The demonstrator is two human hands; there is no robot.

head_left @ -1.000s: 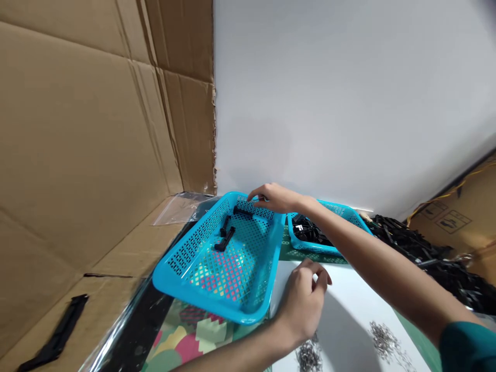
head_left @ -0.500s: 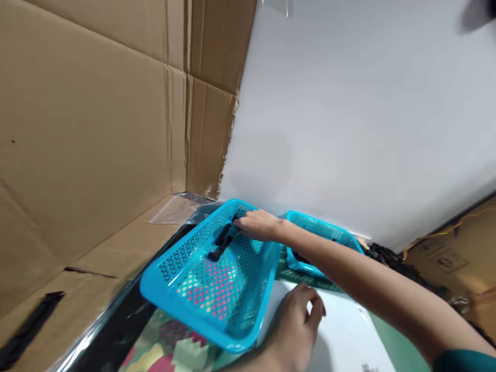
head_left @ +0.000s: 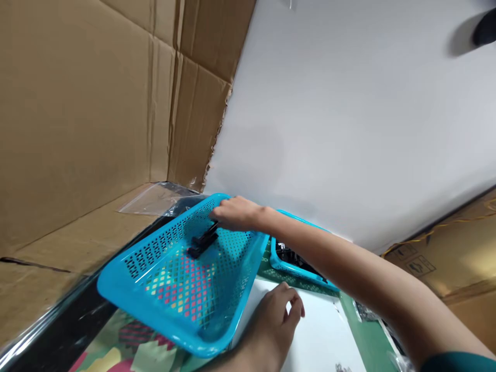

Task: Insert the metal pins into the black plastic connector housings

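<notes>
A blue perforated basket (head_left: 217,330) stands at the lower centre, with black parts (head_left: 202,242) inside it toward the back. My right hand (head_left: 236,213) reaches over the basket's back right side, its fingers closed on a black part just above the others. The fingertips are partly hidden. My left hand (head_left: 277,315) hovers over a white sheet (head_left: 321,325) right of the basket, fingers curled, the thumb and index finger forming a loop. What it holds, if anything, cannot be made out.
A second blue basket (head_left: 298,268) with black parts is behind my right forearm. Cardboard (head_left: 77,113) rises at the left, a pale wall (head_left: 349,119) at the back. A clear plastic bag (head_left: 149,199) lies behind the first basket. More cardboard (head_left: 437,258) is at the right.
The baskets and both hands appear further left in the view, which has shifted. The black parts in the basket now sit closer together, beneath my right hand.
</notes>
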